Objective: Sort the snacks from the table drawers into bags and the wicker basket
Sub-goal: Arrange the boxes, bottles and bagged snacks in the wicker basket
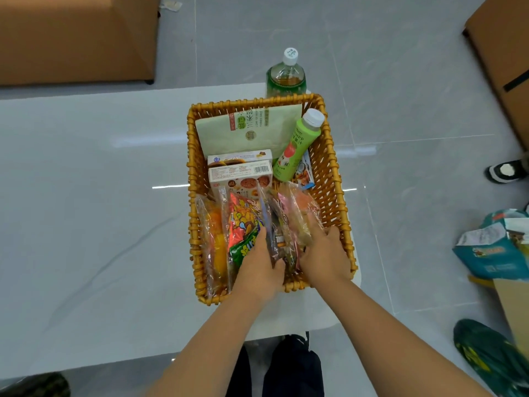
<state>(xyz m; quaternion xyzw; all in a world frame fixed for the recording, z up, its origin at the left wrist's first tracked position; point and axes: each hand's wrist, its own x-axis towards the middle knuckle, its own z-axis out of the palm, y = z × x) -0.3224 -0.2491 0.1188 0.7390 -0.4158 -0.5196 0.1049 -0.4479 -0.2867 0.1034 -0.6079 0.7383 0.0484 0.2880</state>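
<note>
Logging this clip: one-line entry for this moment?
stage: packing basket | hands: left, right on clear bags | bottle outside

An indoor room, likely a home or office lounge — glossy grey floor tiles (400,81), a low white worktop (86,196). Brown upholstered seats (71,38) stand beside it — which sort of room, unclear.

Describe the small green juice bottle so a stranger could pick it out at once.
Find the wicker basket on the white table. Inside, against its right wall, the juice bottle leans tilted with a white cap. Unlike the bigger tea bottle standing outside behind the basket, it is opaque light green with a pink fruit picture.
</note>
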